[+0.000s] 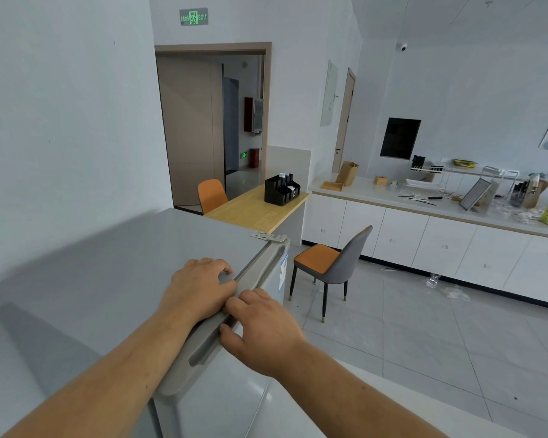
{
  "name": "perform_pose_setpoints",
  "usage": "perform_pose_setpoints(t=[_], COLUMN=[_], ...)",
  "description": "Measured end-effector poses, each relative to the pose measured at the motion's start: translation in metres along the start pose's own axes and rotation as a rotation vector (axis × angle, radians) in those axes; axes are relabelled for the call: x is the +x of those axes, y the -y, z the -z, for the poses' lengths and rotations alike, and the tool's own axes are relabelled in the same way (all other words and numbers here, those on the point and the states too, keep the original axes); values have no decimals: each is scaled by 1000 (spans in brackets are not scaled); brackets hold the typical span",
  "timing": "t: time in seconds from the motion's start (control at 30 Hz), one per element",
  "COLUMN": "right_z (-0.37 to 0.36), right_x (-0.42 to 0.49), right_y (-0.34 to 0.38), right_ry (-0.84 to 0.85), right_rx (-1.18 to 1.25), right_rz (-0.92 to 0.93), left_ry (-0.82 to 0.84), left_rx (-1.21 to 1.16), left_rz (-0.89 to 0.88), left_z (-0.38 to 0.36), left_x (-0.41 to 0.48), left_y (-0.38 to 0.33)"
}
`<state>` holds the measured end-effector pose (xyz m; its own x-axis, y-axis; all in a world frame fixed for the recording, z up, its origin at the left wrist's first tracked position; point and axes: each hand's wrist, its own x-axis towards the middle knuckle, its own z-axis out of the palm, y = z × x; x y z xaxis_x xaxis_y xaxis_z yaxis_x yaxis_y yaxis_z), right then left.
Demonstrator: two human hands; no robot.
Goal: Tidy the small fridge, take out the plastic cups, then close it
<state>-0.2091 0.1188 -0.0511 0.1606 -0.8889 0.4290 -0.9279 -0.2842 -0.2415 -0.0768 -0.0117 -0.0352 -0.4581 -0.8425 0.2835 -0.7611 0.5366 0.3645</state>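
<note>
Fridge fills the lower left of the frame, its flat grey top running toward the centre, its door seemingly shut against the body; no plastic cups show anywhere, so presumably they sit inside, out of sight. Just left of centre the person's left hand lies palm down on the top near the front edge, fingers curled loosely and gripping nothing; it looks placed there to steady the cabinet while the door is worked. Touching it on the right, the right hand hooks its bent fingers over the door's top edge, where a recessed grip runs along the rim; the hand is partly closed on that edge, thumb beneath, which suggests a pull to open, so the tidying seems not yet begun. Past the hands, at the upper end of the door, sits the metal hinge; further right, mid-frame, a grey and orange chair stands on the tiled floor, well apart; at far right a long white surface carries clutter.
</note>
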Motion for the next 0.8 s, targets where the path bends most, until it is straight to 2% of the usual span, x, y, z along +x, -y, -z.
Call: perform_pose_setpoints(t=[0.23,0.37,0.47,0.63,0.8], right_z=[0,8,19,46,83], right_x=[-1,-2,-3,-5,-14], right_y=[-2,-10,-23,-46,-63], right_ry=[17,36,15,-14,-77], right_rx=[-6,-29,-55,-154,-152], right_rz=[-5,8,-48,-144,-171], left_ry=[-7,-75,-117,-130,-159], left_rx=[16,-27,5,61,14], left_rz=[-5,-44,-99,-174,-226], left_z=[-1,-1,2,13,26], left_x=[-1,-4,-8,-13,-10], left_y=[-1,-2,-8,-39,-80])
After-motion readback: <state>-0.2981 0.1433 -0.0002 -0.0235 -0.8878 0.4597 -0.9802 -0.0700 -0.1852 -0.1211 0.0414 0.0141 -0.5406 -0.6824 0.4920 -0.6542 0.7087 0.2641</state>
